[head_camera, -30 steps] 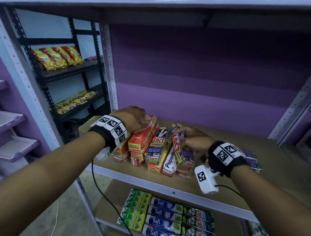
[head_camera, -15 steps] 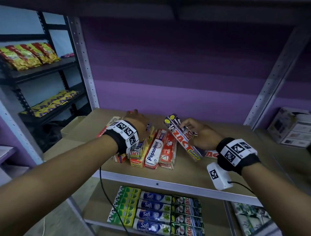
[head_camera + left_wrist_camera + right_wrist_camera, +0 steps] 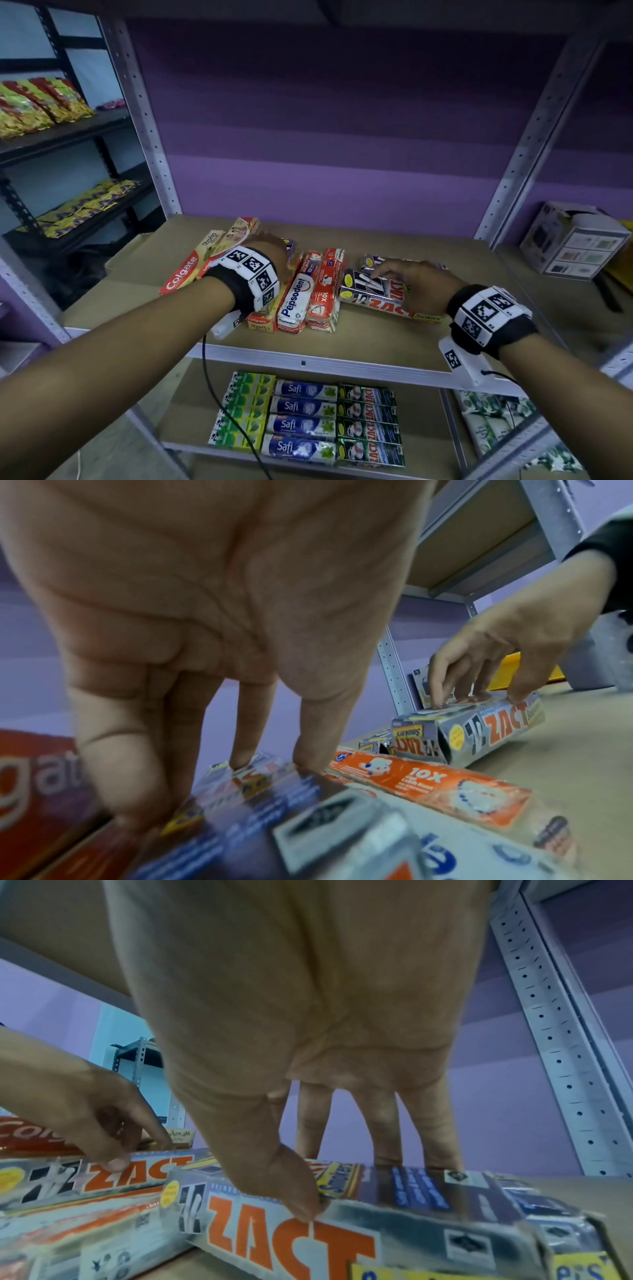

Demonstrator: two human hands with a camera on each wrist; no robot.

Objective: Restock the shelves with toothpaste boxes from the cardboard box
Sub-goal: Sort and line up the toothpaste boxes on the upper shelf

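Flanking Zact box (image 3: pixel 383 298): Pepsodent boxes (image 3: pixel 310 291) (touching)

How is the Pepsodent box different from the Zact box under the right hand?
The Pepsodent box is white and red; the Zact box is silver-grey with orange letters. The Pepsodent box points front to back, while the Zact box lies crosswise. No hand touches the Pepsodent box, but the right hand grips the Zact box. Both are long toothpaste boxes lying flat on the brown shelf.
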